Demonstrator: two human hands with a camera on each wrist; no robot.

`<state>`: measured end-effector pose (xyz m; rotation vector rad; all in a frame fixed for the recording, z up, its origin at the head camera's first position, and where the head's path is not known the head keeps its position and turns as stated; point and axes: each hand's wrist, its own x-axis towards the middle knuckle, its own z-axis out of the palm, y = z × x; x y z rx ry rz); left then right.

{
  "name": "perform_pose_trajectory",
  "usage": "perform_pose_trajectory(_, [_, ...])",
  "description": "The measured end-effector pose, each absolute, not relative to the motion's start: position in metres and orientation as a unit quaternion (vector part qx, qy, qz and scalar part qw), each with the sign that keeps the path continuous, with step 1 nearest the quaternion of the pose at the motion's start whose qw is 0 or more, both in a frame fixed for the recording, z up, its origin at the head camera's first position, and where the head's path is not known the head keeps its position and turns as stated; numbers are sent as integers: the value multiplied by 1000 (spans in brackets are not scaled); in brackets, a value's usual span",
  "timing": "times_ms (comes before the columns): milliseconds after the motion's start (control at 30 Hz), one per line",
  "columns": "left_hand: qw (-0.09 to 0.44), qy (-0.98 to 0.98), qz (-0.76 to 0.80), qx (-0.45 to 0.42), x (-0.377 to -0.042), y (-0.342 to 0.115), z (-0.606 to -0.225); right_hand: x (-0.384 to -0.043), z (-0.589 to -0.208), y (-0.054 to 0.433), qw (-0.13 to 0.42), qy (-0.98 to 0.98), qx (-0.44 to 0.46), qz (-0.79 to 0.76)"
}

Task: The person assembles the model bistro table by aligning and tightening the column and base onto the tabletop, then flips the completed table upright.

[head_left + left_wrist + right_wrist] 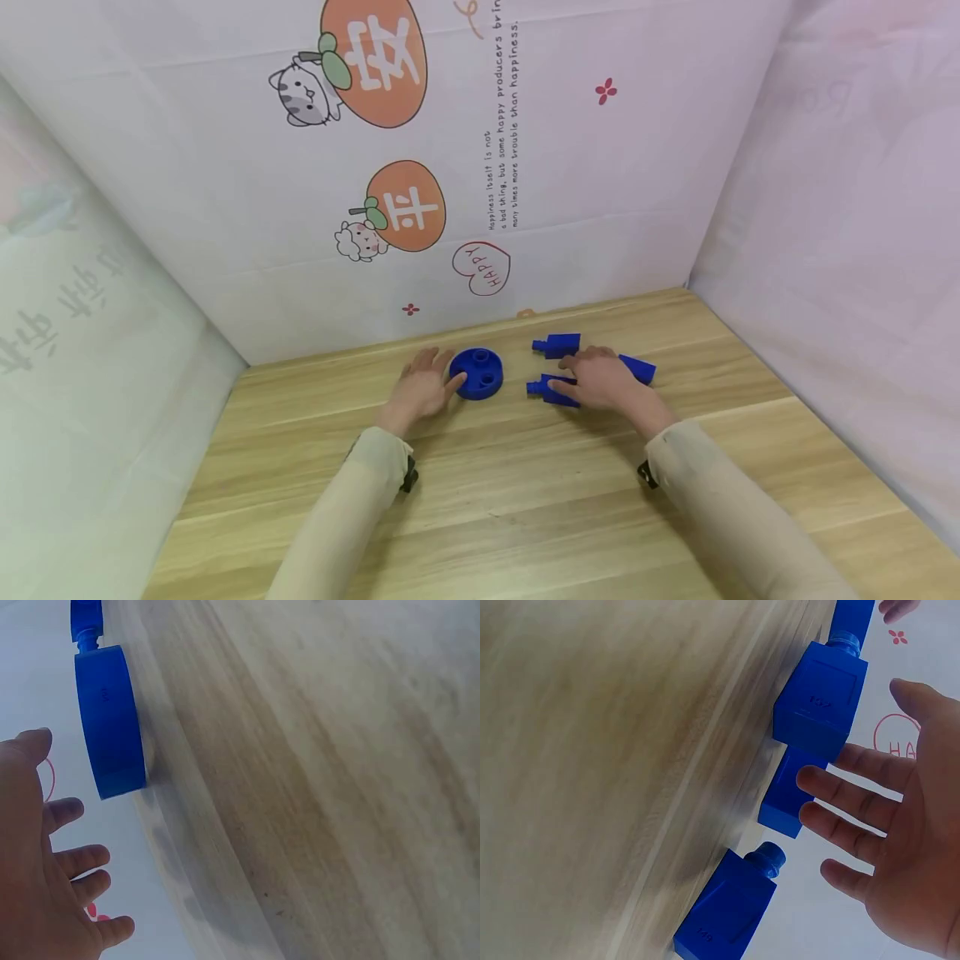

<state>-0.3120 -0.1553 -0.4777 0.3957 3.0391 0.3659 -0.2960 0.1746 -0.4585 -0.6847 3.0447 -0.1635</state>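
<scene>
A round blue disc (480, 385) with holes in its top lies towards the back of the wooden table. Beside its left edge is my left hand (420, 390), fingers spread, the thumb over the rim in the head view. The left wrist view shows a gap between thumb and disc (112, 724). My right hand (606, 379) hovers among blue bottle-shaped pieces with ribbed necks: one at the back (562, 345), one in front (553, 390), partly hidden by the thumb, and one to the right (639, 369), partly hidden. Its fingers (847, 791) are extended, holding nothing.
A printed white cloth (600, 183) rises behind the table's back edge, and pale cloth (840, 233) hangs on the right and left sides. Bare wooden tabletop (510, 500) stretches between the two forearms. Dark straps circle both wrists.
</scene>
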Motion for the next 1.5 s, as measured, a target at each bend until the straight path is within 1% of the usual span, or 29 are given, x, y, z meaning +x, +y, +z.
perform_pose_trajectory(367, [39, 983, 118, 137, -312, -154, -479, -293, -454, 174, 40, 970, -233, -50])
perform_pose_trajectory(600, [49, 984, 107, 137, -312, -154, -482, -296, -459, 178, 56, 968, -243, -37])
perform_pose_trajectory(933, [41, 982, 114, 146, -311, -155, -483, -296, -456, 178, 73, 965, -235, -91])
perform_pose_trajectory(1500, [37, 983, 117, 133, -309, -153, -490, -297, -442, 164, 6, 958, -236, -166])
